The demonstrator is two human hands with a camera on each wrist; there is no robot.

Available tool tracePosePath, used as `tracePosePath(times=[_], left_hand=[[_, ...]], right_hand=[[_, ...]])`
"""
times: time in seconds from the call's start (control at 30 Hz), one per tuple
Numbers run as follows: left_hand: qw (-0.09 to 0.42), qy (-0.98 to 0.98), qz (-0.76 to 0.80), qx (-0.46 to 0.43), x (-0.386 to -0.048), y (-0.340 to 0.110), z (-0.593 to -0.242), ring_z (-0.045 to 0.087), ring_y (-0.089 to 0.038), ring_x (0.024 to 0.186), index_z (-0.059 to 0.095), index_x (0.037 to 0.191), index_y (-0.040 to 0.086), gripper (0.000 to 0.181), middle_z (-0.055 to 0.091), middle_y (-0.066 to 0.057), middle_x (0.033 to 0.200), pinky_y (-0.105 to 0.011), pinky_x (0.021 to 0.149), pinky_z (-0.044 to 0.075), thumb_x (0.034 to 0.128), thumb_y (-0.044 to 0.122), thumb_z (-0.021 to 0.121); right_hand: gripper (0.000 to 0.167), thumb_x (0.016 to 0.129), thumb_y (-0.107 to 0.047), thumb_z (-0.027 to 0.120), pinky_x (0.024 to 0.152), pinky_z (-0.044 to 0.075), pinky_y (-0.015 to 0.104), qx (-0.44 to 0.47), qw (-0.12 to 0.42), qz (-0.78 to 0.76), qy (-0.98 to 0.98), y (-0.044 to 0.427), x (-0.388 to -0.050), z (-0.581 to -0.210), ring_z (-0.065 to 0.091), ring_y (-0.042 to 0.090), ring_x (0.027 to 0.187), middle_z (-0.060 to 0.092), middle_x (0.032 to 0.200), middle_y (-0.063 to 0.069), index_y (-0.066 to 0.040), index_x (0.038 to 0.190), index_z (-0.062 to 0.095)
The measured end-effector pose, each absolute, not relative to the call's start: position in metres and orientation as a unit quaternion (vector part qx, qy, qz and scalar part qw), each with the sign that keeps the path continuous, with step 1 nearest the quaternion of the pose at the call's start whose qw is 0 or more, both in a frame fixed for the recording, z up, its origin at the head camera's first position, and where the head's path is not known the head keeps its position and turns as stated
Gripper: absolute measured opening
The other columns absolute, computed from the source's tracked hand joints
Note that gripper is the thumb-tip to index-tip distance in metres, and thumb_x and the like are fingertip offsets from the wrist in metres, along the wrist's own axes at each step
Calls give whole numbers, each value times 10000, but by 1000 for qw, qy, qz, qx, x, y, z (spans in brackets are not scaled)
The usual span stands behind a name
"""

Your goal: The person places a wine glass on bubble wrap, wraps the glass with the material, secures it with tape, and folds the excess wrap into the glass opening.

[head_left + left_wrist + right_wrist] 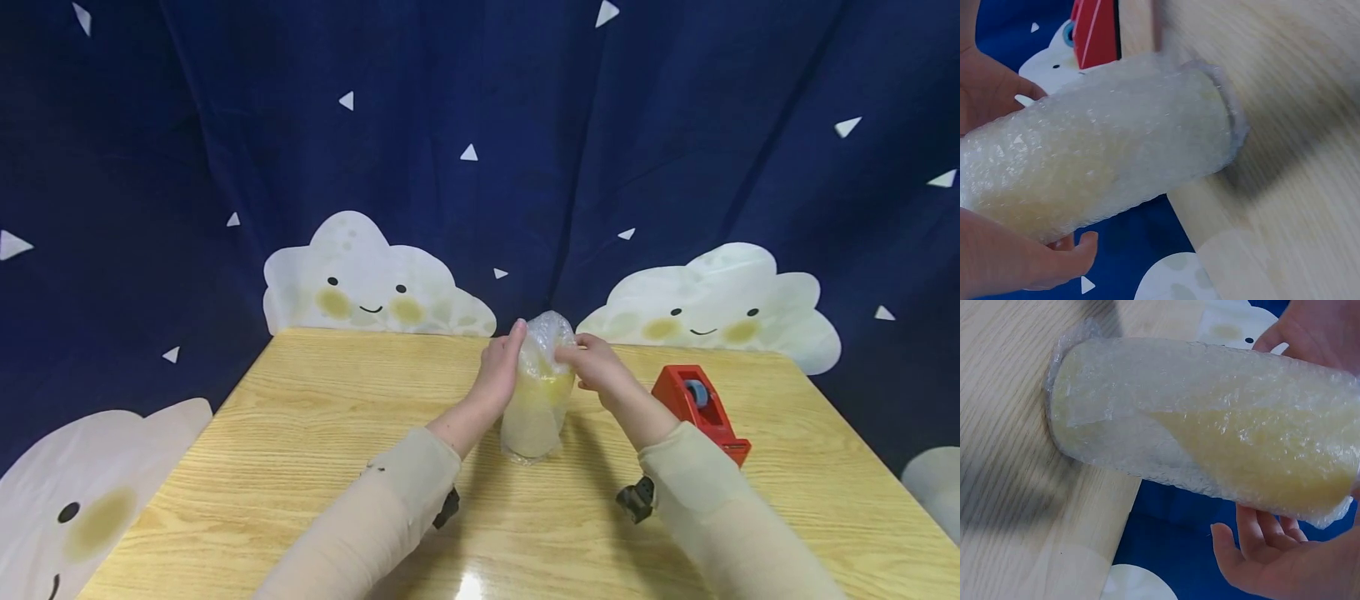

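A cylindrical item in bubble wrap [534,417], whitish at its lower end and yellow higher up, stands roughly upright over the table, between both hands. Its kind is hidden by the wrap. My left hand [498,371] holds its left side, thumb pointing up. On the other side, my right hand [596,367] grips the wrap near the upper end, fingers bent against it. The left wrist view shows the bubble-wrapped cylinder [1147,125] with its wrap bunched round the base. A yellow slanted area shows through the wrap in the right wrist view.
A red tape dispenser [701,408] with a blue-cored roll stands on the wooden table [360,375], right of the hands. Behind the table hangs a dark blue curtain [420,183] with clouds and white triangles. Small black devices [637,500] sit under the wrists.
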State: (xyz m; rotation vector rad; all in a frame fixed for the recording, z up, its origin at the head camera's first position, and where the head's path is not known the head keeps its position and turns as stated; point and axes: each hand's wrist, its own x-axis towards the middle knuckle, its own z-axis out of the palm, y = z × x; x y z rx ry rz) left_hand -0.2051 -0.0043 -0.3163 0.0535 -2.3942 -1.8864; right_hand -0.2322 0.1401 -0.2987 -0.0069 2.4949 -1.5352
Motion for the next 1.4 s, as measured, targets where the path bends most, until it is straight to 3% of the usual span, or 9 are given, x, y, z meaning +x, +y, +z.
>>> tracePosePath(times=[0.2,0.37,0.53,0.67,0.8,1.0,1.27,1.4], left_hand=[[8,-774,-630,55,-202,-2,-313,427,-326,1253,385,1321,-37,673,379,-217,1385,-424,1064,357,880,455,512],[11,-778,-626,51,-200,0,-312,404,-333,1271,352,1329,-35,639,359,-227,1383,-422,1084,335,874,381,523],[20,-777,-628,45,-201,0,-312,396,-346,1273,355,1309,-50,587,364,-251,1365,-427,1094,318,886,324,517],[22,-780,-624,48,-202,0,-313,399,-351,1272,350,1320,-49,575,363,-256,1361,-428,1094,319,884,282,526],[26,-787,-613,61,-203,2,-313,434,-355,1235,358,1322,-33,567,391,-246,1323,-425,1075,346,868,251,545],[22,-798,-598,74,-204,4,-313,434,-359,1220,343,1337,-2,565,398,-226,1301,-438,1058,359,849,184,556],[26,-808,-583,79,-204,5,-313,442,-362,1192,351,1320,7,558,415,-222,1274,-451,1029,382,820,117,574],[25,-811,-579,79,-203,6,-312,439,-359,1186,351,1322,13,558,415,-219,1274,-449,1022,387,821,112,577]], right_hand=[[407,859,-131,506,857,449,425,-3,105,-507,856,136,-232,-298,477,224,954,492,1160,184,51,1217,443],[501,909,-182,467,974,411,498,-28,127,-514,848,142,-232,-299,453,308,1158,450,1326,231,54,1343,383],[470,932,-242,444,930,420,414,-69,171,-538,823,158,-238,-300,538,175,1013,601,1030,11,31,1314,421],[307,944,-296,408,917,384,378,-92,224,-572,784,167,-241,-300,537,61,917,591,874,-154,-102,1165,497],[310,955,-386,329,970,342,439,-99,252,-596,756,171,-242,-297,547,54,941,618,887,-172,-177,1126,482],[595,960,-491,265,1077,264,555,-75,262,-604,749,170,-242,-296,499,173,1100,593,958,-126,-60,1360,353],[283,967,-411,354,1088,248,555,-49,265,-619,738,168,-243,-297,529,75,915,607,852,-150,-186,1090,474],[289,949,-368,414,1027,325,513,-33,237,-600,764,163,-242,-298,514,97,929,572,908,-107,-146,1118,489]])
